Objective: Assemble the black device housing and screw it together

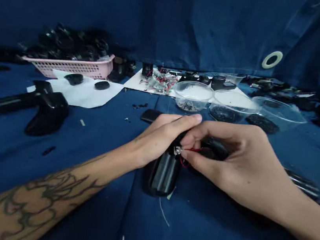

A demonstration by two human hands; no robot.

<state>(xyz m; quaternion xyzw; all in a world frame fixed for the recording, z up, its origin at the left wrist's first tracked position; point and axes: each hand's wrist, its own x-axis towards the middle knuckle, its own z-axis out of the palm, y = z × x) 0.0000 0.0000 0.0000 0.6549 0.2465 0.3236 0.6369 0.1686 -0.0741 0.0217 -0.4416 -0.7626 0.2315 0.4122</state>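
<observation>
A glossy black housing (164,174) lies on the blue cloth in the middle, its upper part hidden by my hands. My left hand (165,136) is wrapped over that housing from the left, thumb along the top. From the right, my right hand (226,157) pinches a small silvery metal part (177,150) between thumb and fingertips, right over the housing. Red wires (184,163) trail from the metal part under my right fingers. More black material shows dimly behind my right hand.
Clear plastic bowls (194,91) with small parts stand behind my hands, beside a pile of wired motors (162,82) on white sheeting. A pink basket (74,69) of black parts sits back left. A black gun-shaped piece (47,108) lies left; a blue curtain (162,21) hangs behind.
</observation>
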